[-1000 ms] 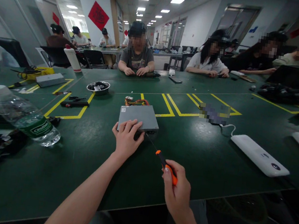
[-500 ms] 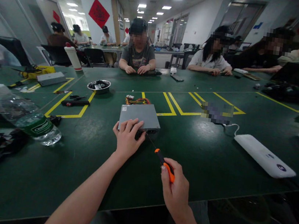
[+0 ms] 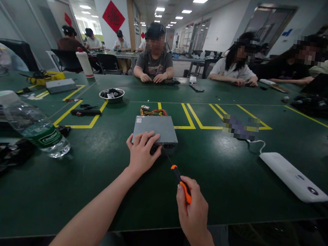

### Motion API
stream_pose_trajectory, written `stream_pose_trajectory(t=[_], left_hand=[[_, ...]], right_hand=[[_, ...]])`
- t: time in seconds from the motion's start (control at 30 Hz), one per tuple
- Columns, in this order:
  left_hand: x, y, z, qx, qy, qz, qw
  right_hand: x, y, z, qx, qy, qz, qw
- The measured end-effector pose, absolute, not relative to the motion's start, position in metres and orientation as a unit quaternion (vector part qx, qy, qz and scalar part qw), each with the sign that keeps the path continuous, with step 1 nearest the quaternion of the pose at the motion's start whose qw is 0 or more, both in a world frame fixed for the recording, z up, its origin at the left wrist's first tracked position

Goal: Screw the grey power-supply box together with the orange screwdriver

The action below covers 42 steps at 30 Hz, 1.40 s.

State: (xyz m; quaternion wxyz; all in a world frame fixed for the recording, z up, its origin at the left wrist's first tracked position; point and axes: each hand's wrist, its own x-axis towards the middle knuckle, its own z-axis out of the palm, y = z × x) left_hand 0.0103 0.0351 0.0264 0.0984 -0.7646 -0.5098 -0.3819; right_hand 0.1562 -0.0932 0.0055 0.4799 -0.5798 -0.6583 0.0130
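A grey metal computer power supply (image 3: 154, 125) lies flat on the green table, with a bundle of coloured cables (image 3: 153, 112) behind it. My left hand (image 3: 143, 152) grips its near left part, fingers spread over the top and thumb at the front side. In my right hand (image 3: 194, 202) is an orange and black screwdriver (image 3: 182, 184), held by its handle. Its thin shaft points up and left to the front side of the power supply, close to my left thumb. Whether the tip sits in a screw is too small to tell.
To the left are a water bottle (image 3: 33, 127), a metal bowl of small parts (image 3: 111, 95) and a black tool (image 3: 86, 112). On the right, a white power bank (image 3: 293, 177) has a cable to a blurred device (image 3: 240, 127). Several people sit around, one directly opposite (image 3: 154, 60).
The whole view has shifted slightly right and down. Both hands, the screwdriver and the power supply keep nearly the same places relative to each other.
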Motion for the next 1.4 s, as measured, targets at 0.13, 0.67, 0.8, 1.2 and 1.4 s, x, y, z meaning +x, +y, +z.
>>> stream_pose_trajectory(t=[0.13,0.67,0.8,1.2,1.4], left_hand=[[0.0102,0.0347,0.0264,-0.765,-0.512,-0.379,0.096],[0.0096,0.0341,0.0274,-0.764,-0.507,-0.387,0.096],[0.009,0.0347,0.0263,-0.764,-0.503,-0.391,0.098],[0.0088,0.0355,0.0262,-0.767,-0.498,-0.392,0.102],[0.0086,0.0347,0.0266,-0.767,-0.503,-0.385,0.101]], right_hand=[[0.1556,-0.0933,0.0045,-0.581,-0.662,0.006,0.473],[0.1586,-0.0906,0.0044,-0.594,-0.633,0.032,0.495],[0.1587,-0.0899,0.0045,-0.6,-0.633,0.026,0.489],[0.1579,-0.0898,0.0059,-0.604,-0.63,0.01,0.489],[0.1579,-0.0902,0.0045,-0.617,-0.634,0.016,0.466]])
